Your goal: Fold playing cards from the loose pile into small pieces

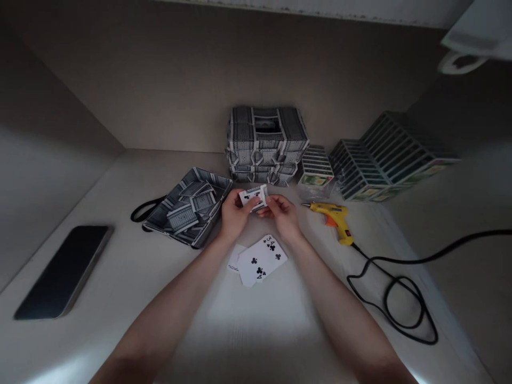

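Observation:
Between my two hands, above the table, is a playing card (253, 198) with club marks and a folded-looking right edge. My left hand (235, 213) grips its left side, thumb across the face. At its right end, the fingers of my right hand (282, 212) pinch the edge. Just below lie a few loose playing cards (262, 261), face up, the top one a four of clubs. To the left of my left hand sits a tray made of cards (218, 180), holding several folded card pieces (183, 217) with patterned backs.
A box built from folded cards (269, 144) stands at the back. Several card packs (384, 154) are stacked at the right, near a yellow glue gun (338, 218) with a looping black cord (420, 298). A phone (64, 272) lies at the left, a black strap (146, 209) beside the tray.

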`<action>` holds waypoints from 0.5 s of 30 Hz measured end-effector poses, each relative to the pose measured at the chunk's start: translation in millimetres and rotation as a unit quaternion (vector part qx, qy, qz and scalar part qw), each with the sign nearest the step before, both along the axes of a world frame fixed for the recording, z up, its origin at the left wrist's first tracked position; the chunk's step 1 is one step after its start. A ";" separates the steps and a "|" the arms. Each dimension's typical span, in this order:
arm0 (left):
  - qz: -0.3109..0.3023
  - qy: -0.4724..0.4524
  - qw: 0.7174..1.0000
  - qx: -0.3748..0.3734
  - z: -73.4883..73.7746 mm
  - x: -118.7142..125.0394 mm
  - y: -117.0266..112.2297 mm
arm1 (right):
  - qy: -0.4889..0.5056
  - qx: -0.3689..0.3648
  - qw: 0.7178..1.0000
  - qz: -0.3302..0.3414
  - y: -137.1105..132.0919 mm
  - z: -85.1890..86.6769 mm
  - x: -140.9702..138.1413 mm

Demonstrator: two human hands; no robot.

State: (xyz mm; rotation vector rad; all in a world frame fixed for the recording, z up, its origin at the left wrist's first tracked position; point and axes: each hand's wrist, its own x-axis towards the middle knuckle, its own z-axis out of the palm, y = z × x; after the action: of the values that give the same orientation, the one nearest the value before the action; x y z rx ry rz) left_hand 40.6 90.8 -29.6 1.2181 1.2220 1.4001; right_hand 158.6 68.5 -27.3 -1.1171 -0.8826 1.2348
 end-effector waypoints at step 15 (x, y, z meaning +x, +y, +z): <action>-0.074 -0.087 0.992 -0.055 -4.6 -4.3 2.2 | -0.059 0.012 0.998 0.017 4.2 -3.3 13.0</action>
State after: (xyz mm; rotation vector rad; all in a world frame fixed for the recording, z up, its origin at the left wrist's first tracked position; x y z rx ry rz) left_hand 36.2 92.9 -34.3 1.0647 1.0539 1.2834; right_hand 171.6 72.7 -30.6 -1.1689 -1.0062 1.1925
